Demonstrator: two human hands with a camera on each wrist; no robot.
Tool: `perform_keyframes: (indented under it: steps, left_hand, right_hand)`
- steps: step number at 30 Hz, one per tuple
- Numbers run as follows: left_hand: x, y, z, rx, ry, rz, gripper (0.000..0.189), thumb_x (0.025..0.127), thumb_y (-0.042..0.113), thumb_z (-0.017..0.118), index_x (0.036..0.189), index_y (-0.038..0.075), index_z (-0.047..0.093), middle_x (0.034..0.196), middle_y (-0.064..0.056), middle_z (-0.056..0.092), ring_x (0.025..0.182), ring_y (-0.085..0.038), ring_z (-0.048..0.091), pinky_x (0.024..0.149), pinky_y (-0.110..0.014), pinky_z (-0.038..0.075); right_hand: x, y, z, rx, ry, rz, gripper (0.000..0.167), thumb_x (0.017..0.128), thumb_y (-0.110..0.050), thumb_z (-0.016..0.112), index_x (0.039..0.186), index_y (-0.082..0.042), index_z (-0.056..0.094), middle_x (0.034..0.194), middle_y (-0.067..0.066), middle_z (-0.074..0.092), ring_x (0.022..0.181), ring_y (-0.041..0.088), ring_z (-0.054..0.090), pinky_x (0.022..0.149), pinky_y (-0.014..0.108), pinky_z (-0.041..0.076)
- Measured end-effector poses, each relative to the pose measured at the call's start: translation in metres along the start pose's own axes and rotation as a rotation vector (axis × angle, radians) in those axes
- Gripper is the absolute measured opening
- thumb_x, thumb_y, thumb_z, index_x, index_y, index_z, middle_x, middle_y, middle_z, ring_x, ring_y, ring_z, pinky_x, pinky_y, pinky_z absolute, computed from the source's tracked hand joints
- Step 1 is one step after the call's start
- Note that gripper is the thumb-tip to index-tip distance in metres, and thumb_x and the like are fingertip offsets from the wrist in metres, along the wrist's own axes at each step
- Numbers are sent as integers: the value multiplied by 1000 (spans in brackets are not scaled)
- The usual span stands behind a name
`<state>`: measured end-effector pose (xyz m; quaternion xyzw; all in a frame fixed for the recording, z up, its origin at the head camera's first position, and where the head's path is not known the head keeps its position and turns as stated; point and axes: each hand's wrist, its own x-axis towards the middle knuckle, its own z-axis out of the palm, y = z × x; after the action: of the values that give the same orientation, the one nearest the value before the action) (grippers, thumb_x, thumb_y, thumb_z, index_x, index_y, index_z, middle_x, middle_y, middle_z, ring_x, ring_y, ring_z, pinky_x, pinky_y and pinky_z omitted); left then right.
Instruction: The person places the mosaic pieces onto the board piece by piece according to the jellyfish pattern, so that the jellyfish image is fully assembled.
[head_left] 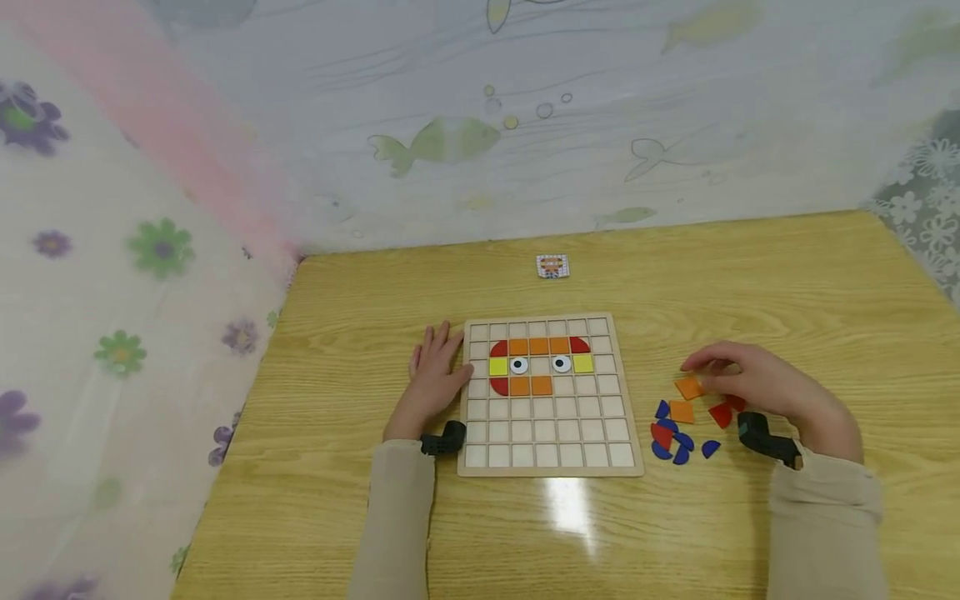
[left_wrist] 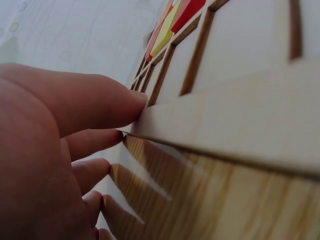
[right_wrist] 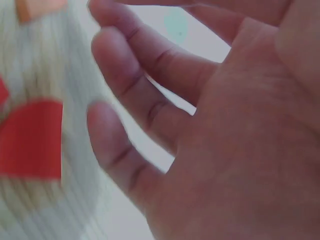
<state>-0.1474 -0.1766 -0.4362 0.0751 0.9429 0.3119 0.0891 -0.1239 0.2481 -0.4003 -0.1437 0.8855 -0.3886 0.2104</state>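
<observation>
A wooden grid board [head_left: 550,465] lies in the middle of the table. On it are orange squares [head_left: 538,346], red quarter-round pieces [head_left: 500,386], yellow squares [head_left: 582,363] and two round eye pieces [head_left: 518,365]. My left hand [head_left: 435,375] steadies the board's left side, its thumb [left_wrist: 107,102] on the rim and the other fingers along the edge. Right of the board, my right hand [head_left: 765,383] is over the loose pieces, thumb overlapping a loose orange tile [head_left: 686,388]. In the right wrist view the fingers [right_wrist: 165,65] are spread and loosely bent, beside a red piece [right_wrist: 35,140].
Another orange square [head_left: 681,412], several blue curved pieces [head_left: 681,456] and red pieces [head_left: 721,415] lie loose by the board's right side. A small picture card [head_left: 552,266] lies at the back. Patterned sheeting [head_left: 450,192] borders the table behind and left.
</observation>
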Motion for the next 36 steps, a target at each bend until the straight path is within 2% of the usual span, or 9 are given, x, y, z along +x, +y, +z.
perform_keyframes:
  steps: [4, 9, 13, 17, 22, 29, 36]
  left_hand:
    - [0, 1, -1, -2, 5, -6, 56, 89, 26, 49, 140, 11, 30, 149, -9, 7, 135, -26, -6, 102, -45, -5]
    - [0, 1, -1, 2, 2, -13, 57, 89, 27, 50, 140, 11, 30, 149, -9, 7, 134, -27, -7, 102, -46, -5]
    - [1, 1, 0, 4, 1, -18, 57, 89, 28, 49, 140, 12, 30, 149, -8, 6, 134, -26, -7, 102, -46, -5]
    - [1, 1, -1, -1, 6, -11, 57, 89, 28, 49, 140, 12, 30, 149, -8, 7, 134, -26, -7, 102, -46, -5]
    - [0, 1, -1, 5, 6, -13, 57, 89, 27, 50, 140, 12, 30, 149, -8, 7, 135, -25, -7, 102, -45, -4]
    - [1, 2, 0, 6, 12, -15, 57, 88, 27, 50, 140, 12, 32, 149, -8, 9, 135, -26, -5, 102, -46, -3]
    - [1, 1, 0, 9, 15, -21, 57, 88, 27, 50, 140, 12, 32, 149, -7, 9, 135, -25, -5, 102, -45, -3]
  right_hand:
    - [2, 5, -1, 4, -33, 33, 31, 85, -14, 59, 114, -3, 55, 97, 10, 56, 80, 20, 54, 66, 29, 46]
    - [8, 7, 1, -45, -40, 3, 40, 80, -14, 65, 116, -2, 54, 95, 8, 49, 79, 20, 42, 64, 26, 41]
    - [12, 5, 4, -96, -39, -3, 36, 79, -16, 67, 110, -3, 57, 88, 7, 43, 73, 19, 37, 61, 28, 35]
    - [14, 1, 4, -146, -18, 8, 29, 78, -17, 67, 103, -5, 60, 83, 5, 45, 70, 19, 37, 60, 30, 33]
    - [16, -3, 6, -130, 26, 48, 27, 80, -18, 66, 101, -3, 57, 82, 5, 47, 71, 19, 41, 61, 30, 35]
    - [19, -2, 11, -131, 113, 119, 28, 82, -19, 64, 101, -2, 52, 88, 9, 52, 77, 22, 45, 64, 31, 37]
    - [23, -7, 14, -158, 175, 109, 32, 86, -27, 58, 108, -4, 54, 94, 12, 55, 82, 25, 48, 71, 37, 39]
